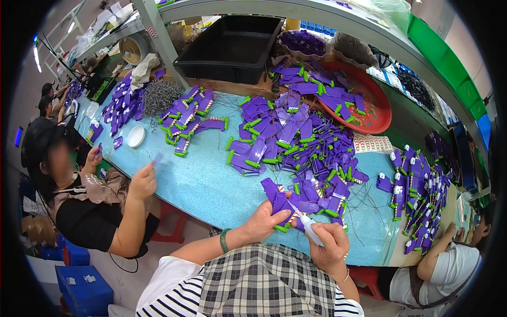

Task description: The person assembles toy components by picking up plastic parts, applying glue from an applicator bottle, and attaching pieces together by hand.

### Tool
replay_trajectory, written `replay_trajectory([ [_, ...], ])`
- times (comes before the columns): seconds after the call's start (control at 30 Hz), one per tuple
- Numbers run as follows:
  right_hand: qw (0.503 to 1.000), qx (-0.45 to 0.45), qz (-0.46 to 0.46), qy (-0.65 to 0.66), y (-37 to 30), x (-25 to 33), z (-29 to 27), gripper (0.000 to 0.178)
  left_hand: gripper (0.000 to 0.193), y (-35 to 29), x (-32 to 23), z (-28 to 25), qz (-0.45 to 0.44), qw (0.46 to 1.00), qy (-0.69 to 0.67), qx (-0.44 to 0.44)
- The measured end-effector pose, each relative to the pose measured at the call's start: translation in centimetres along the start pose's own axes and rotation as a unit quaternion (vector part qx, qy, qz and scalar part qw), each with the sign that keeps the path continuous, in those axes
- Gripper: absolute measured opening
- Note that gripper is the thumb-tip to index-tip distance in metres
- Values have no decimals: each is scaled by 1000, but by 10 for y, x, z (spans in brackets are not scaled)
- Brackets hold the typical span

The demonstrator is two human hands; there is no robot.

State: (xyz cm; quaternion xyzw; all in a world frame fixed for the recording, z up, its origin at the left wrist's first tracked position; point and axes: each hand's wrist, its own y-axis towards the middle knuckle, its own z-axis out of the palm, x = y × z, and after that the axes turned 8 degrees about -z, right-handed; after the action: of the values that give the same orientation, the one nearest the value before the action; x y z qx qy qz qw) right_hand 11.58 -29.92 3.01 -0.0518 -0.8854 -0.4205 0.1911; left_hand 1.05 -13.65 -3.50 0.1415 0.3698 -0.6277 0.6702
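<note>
My left hand (264,221) grips a purple plastic part (276,195) with a green end piece and a striped sticker, holding it just above the blue tabletop. Closed around a small white squeeze bottle (311,227), my right hand (331,246) points its thin nozzle at that part. The nozzle tip is close to the purple piece; whether it touches I cannot tell. Right beside my hands lie more purple parts with green ends (332,198), thin wires trailing among them. A big heap of purple parts (296,132) spreads beyond.
A red round tray (383,113) and a black bin (227,45) stand at the back. Co-workers sit on both sides; one on the left (79,206) reaches over the table. Finished-looking purple pieces (422,185) pile at right, near a sticker sheet (372,143). A metal shelf post (158,42) rises behind.
</note>
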Motion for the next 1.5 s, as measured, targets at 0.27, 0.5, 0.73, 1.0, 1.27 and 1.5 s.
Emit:
replay_trajectory([
  [0.27, 999, 3, -34, 28, 2, -3, 5, 41, 51, -4, -5, 8, 0, 999, 39, -10],
  [0.5, 999, 25, -47, 10, 4, -2, 1, 41, 48, -5, -1, 7, -3, 996, 87, -13],
  [0.73, 999, 1, -45, 3, 0, 2, 0, 39, 43, 0, 5, 9, 100, 980, 167, -50],
  [1.0, 998, 24, -53, 10, 1, 2, 0, 40, 42, 6, 16, 6, 145, 955, 242, -88],
  [1.27, 998, 46, -51, 1, 3, 2, -1, 37, 42, 6, 15, 6, 159, 930, 313, -106],
  [1.5, 1000, -12, -25, -8, -4, 4, -3, 36, 31, 3, -3, 10, 96, 995, 18, -24],
])
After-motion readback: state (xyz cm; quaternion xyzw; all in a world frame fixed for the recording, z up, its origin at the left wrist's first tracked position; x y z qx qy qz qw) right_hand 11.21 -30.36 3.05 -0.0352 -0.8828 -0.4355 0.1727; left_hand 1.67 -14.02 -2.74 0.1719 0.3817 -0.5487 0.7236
